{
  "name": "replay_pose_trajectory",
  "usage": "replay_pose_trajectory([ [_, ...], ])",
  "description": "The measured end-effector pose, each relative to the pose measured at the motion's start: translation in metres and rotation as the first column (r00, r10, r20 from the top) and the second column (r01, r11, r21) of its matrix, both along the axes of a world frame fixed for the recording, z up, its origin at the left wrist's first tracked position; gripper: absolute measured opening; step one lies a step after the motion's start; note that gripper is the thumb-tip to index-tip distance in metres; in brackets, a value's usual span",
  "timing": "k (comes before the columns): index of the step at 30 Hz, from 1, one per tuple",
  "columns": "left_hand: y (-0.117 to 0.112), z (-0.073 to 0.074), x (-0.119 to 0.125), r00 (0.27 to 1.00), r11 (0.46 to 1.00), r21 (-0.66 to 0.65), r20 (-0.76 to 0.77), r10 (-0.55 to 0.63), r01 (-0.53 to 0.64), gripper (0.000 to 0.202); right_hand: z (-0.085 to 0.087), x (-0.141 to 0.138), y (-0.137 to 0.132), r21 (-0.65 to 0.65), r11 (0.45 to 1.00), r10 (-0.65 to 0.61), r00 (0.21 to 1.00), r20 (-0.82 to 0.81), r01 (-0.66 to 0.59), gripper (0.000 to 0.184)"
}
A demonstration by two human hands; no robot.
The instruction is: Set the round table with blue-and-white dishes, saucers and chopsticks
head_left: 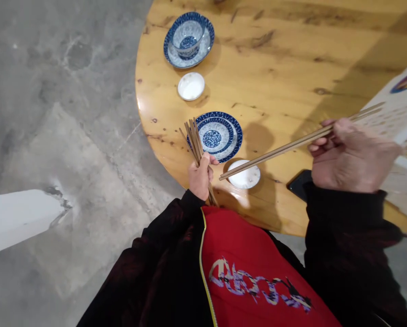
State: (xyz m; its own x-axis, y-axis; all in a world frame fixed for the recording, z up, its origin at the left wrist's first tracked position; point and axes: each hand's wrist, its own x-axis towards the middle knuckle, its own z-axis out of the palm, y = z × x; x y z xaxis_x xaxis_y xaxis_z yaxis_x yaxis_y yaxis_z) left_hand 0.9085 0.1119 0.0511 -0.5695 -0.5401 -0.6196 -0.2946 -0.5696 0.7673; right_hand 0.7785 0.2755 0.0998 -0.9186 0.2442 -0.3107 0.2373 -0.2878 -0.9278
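A bundle of several wooden chopsticks (pixel 197 144) is gripped in my left hand (pixel 201 176), close to the table's near-left edge. Their upper ends overlap the rim of a blue-and-white plate (pixel 237 144) with a smaller patterned dish or bowl (pixel 212 138) on it. My right hand (pixel 355 154) pinches a pair of chopsticks (pixel 285 147) near one end. The far tips of that pair reach left over a small white dish (pixel 245 178); whether they touch it I cannot tell.
The round wooden table (pixel 275 86) also bears a glassy patterned bowl (pixel 189 38) on a blue-rimmed plate (pixel 203 52) and another small white dish (pixel 191 86). A dark phone (pixel 299 184) lies by my right wrist. At right is a white printed package (pixel 406 113). A white post (pixel 22 218) stands left.
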Motion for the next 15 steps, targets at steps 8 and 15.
replay_pose_trajectory([
  [8,-0.002,0.010,-0.010,0.987,0.987,0.004,-0.023,0.159,-0.159,0.041,-0.006,0.023,-0.020,0.008,0.997,0.072,0.997,0.004,-0.072,0.012],
  [15,-0.008,0.000,-0.010,0.969,0.969,0.014,-0.022,0.248,-0.248,0.041,-0.011,0.033,-0.021,0.020,0.996,0.092,0.995,-0.042,-0.091,0.013],
])
